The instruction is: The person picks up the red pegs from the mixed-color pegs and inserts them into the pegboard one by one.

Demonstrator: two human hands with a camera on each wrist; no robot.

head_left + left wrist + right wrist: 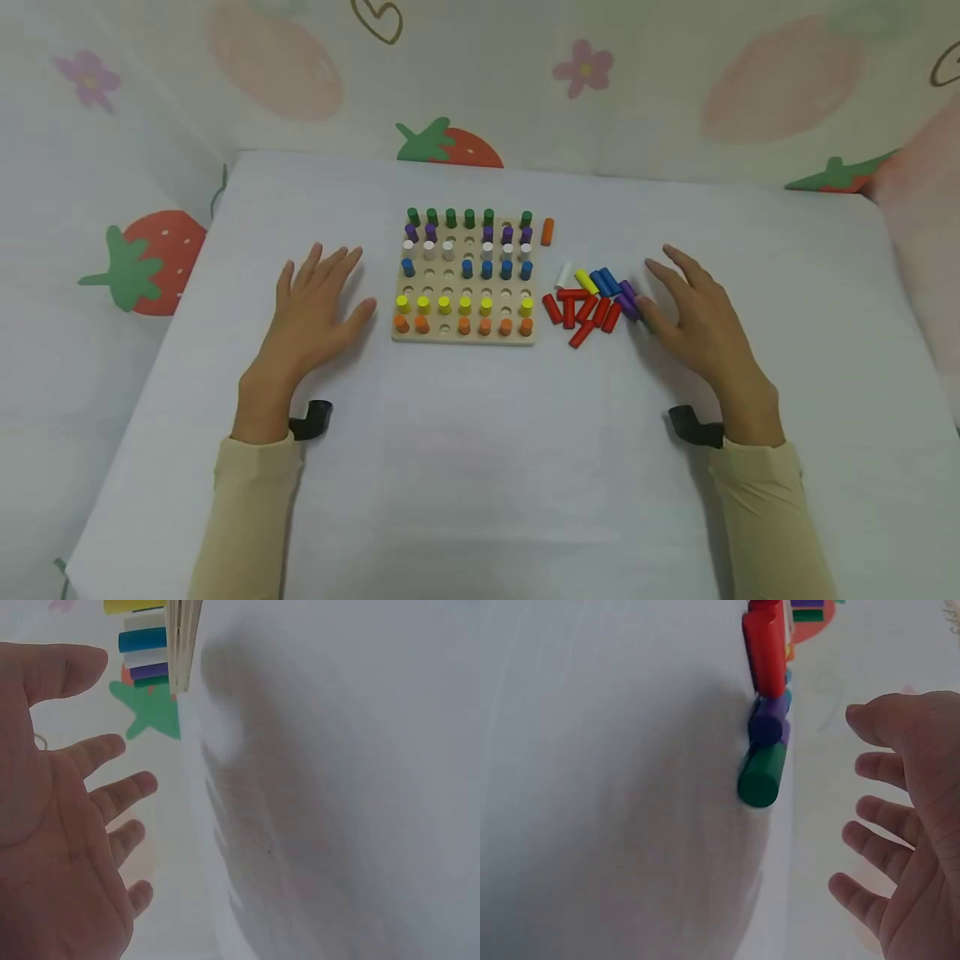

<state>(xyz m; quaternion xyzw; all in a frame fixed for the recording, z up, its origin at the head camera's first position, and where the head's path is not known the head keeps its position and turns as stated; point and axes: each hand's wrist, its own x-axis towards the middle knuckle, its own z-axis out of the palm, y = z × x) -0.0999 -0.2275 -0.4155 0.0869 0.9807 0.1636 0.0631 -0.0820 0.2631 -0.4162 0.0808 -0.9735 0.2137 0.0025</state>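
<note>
A wooden pegboard point(465, 340) lies flat on the table, carrying upright pegs in color rows: green, purple, white, blue, yellow and orange. One row between blue and yellow holds no pegs, and single holes stand bare in other rows. My left hand point(311, 312) hovers left of the board, fingers spread, holding nothing. To the right of the loose pegs, my right hand point(701, 325) is held with fingers apart and nothing in them. Its thumb overlaps the purple pegs point(627, 293) in the head view. A green peg point(761, 776) shows in the right wrist view.
Several red pegs point(569, 313) lie loose right of the board, beside blue pegs point(606, 282), a yellow peg point(587, 282) and a white peg point(564, 275). An orange peg point(547, 232) lies near the board's far right corner. A strawberry-patterned cloth point(645, 125) hangs behind the white table point(480, 467).
</note>
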